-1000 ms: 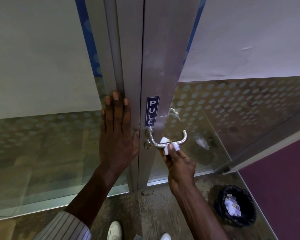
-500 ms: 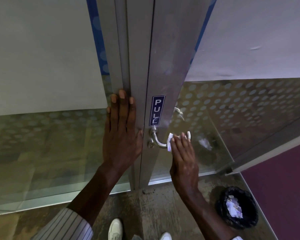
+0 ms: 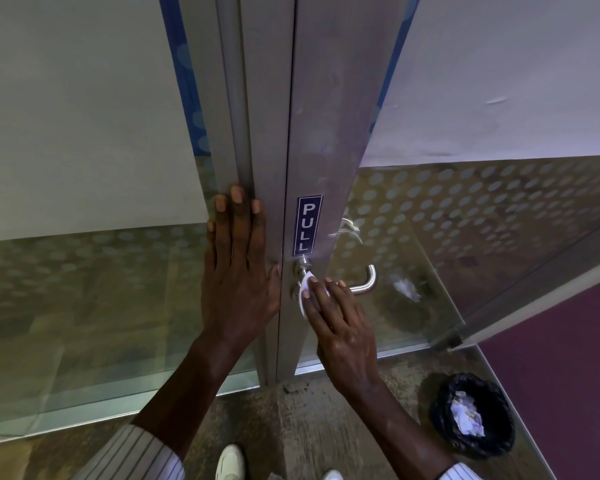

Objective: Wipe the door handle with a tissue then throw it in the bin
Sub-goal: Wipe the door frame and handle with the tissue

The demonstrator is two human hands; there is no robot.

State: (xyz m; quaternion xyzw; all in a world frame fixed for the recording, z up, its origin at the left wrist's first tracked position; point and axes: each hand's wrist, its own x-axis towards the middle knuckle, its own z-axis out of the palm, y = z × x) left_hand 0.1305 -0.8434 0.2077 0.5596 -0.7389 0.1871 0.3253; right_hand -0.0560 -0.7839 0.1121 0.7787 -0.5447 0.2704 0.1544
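Note:
A silver lever door handle [image 3: 368,282] sticks out of the metal door stile [image 3: 326,133] below a blue PULL sign [image 3: 308,225]. My right hand [image 3: 340,320] presses a white tissue [image 3: 305,289] against the handle's inner end near the stile, fingers laid over it. My left hand [image 3: 238,268] rests flat on the door frame to the left, fingers spread and holding nothing. A black-lined bin [image 3: 473,424] with crumpled tissues stands on the floor at the lower right.
Frosted, dotted glass panels [image 3: 482,216] flank the door on both sides. My white shoes [image 3: 229,462] show at the bottom edge on the rough concrete floor [image 3: 309,417]. A purple carpet [image 3: 561,358] lies to the right of the bin.
My right hand has slid the tissue leftward along the handle, from its outer bend to the end by the stile. My left hand has stayed flat on the frame.

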